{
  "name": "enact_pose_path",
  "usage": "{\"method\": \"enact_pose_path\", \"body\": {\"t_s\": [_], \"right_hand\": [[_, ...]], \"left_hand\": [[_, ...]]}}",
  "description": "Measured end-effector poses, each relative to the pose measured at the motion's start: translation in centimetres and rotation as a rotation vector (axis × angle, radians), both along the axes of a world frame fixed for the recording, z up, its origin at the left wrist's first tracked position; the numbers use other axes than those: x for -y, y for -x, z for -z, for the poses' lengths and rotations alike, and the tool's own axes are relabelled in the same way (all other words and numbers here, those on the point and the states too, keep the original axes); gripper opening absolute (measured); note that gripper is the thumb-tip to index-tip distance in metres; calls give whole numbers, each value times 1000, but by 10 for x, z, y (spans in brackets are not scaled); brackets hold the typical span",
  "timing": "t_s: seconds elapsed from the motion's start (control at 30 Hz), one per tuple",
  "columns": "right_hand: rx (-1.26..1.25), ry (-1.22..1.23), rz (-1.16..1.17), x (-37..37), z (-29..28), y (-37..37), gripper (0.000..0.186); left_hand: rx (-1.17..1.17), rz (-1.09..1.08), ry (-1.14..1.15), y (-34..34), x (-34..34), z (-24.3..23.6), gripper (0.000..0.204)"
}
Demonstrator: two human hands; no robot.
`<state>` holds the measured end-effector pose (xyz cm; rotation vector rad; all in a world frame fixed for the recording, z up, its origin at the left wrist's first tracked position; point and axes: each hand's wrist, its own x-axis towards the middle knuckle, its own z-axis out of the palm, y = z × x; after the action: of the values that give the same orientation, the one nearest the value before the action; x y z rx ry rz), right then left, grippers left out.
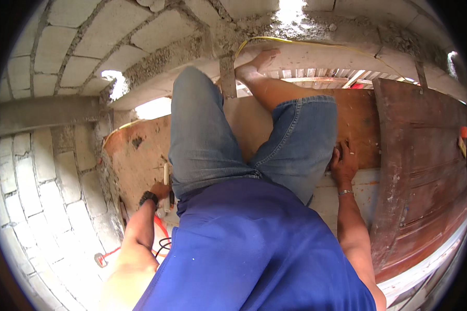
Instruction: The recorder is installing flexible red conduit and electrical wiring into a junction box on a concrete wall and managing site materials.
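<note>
My left hand [162, 190], with a black watch [149, 197] at its wrist, is down beside my left thigh. It is next to a whitish, narrow upright stick-like piece [166, 179]; its fingers are small and partly hidden, so I cannot make out a grip. On the other side, my right hand [344, 166] rests on the brown wooden board [366, 137] by my right thigh. Its fingers are apart and bent, with a ring on one and a bracelet at the wrist. A dark patch shows under the fingertips; I cannot tell what it is.
A dark red-brown panelled door [417, 171] leans at the right. Block walls [62, 57] rise at the left and ahead. A yellow cord [275, 38] runs along the ledge. Below my left hand lie a red strap or hose [161, 225] and a black cable [163, 243].
</note>
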<state>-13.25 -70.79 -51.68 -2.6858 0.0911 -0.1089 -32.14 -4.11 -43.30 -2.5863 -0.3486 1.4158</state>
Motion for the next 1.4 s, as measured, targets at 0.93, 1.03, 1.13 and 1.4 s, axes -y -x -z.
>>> {"method": "enact_pose_path", "body": {"t_s": [0.93, 1.03, 1.13, 1.4], "right_hand": [[-343, -524, 492, -130, -160, -93, 60], [-297, -554, 447, -172, -170, -118, 63], [-253, -594, 398, -209, -179, -143, 66], [-483, -252, 256, -289, -181, -200, 79]], "left_hand": [[983, -1680, 711, -19, -44, 67, 24], [976, -1677, 722, -19, -48, 66, 28], [904, -1624, 694, -23, -53, 66, 31], [830, -1558, 560, -14, -53, 57, 40]]}}
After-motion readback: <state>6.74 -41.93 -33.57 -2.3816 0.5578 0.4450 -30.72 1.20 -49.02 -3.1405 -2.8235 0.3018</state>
